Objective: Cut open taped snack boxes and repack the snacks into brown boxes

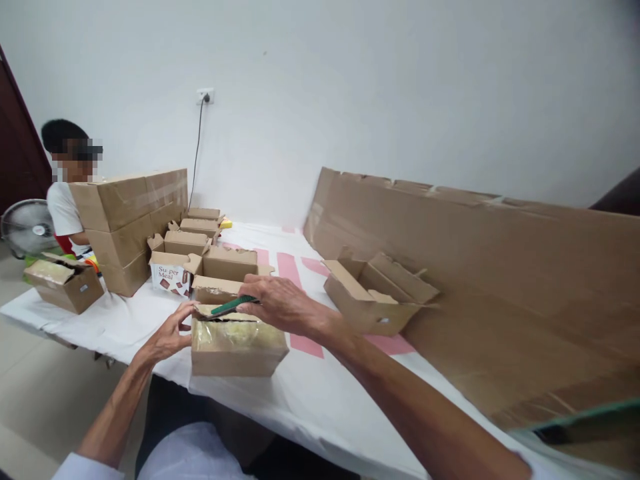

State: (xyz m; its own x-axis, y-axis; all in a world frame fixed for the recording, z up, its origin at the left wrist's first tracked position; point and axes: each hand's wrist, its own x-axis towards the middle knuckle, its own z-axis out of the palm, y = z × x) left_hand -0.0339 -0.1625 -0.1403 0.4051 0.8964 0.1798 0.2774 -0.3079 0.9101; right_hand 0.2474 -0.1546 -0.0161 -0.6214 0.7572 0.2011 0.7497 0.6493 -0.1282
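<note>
A taped cardboard box (240,353) stands at the table's near edge, with a ragged dark slit along its top. My right hand (273,300) is closed around a green-handled box cutter (233,305), held over the far left part of that top. At the box's left end, my left hand (173,333) grips the corner between thumb and fingers. Just behind stand open cardboard boxes (230,263), one of them with a white printed "Su per Meal" end (171,280). The cutter's tip is hard to make out against the slit.
Closed boxes (135,230) are stacked at left, near a seated person (65,207) and a fan (30,227). Another slit box (65,283) sits on the left edge. An open box (375,293) lies right, against a large cardboard sheet (480,287). A white cloth covers the table (320,400).
</note>
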